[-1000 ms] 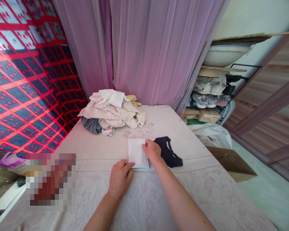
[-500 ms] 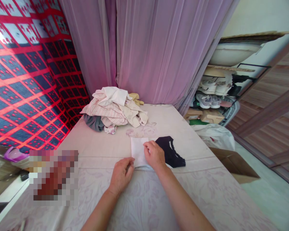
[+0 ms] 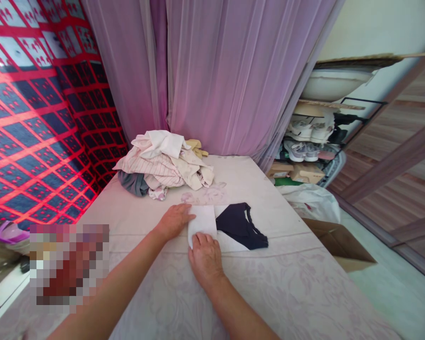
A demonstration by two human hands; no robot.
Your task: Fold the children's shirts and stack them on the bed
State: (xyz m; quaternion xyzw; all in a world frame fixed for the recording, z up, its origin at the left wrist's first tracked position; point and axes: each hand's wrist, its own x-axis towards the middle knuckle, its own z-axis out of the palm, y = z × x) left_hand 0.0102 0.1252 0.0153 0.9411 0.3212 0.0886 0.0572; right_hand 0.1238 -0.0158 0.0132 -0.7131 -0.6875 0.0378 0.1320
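A: Where do we find the white cloth (image 3: 202, 218)?
B: Lying flat mid-scene on the pale floral cover (image 3: 279, 288), its upper layer squared off like a folded panel. We see the dark garment (image 3: 239, 224) directly to its right, with paler cloth showing along the dark one's near-left edge.
A: Are those one piece?
B: We can't tell.
A: And our hands?
B: Our left hand (image 3: 175, 221) is spread, palm down, its fingertips on the panel's far left part. Our right hand (image 3: 206, 255) lies palm down at the near edge, fingers loosely extended and slightly bent, pressing on the cloth. We see neither one gripping anything.
A: Beyond them?
B: A heap of clothes (image 3: 159, 163) on the far left of the cover, white and striped pink on top, a grey piece low on its left. Purple curtains (image 3: 212, 80) hang behind it.
A: And the sides?
B: On the left we have a red-and-dark checked drape (image 3: 38, 118); on the right, grey shoes (image 3: 301, 150) on a rack and an open cardboard box (image 3: 343, 241).
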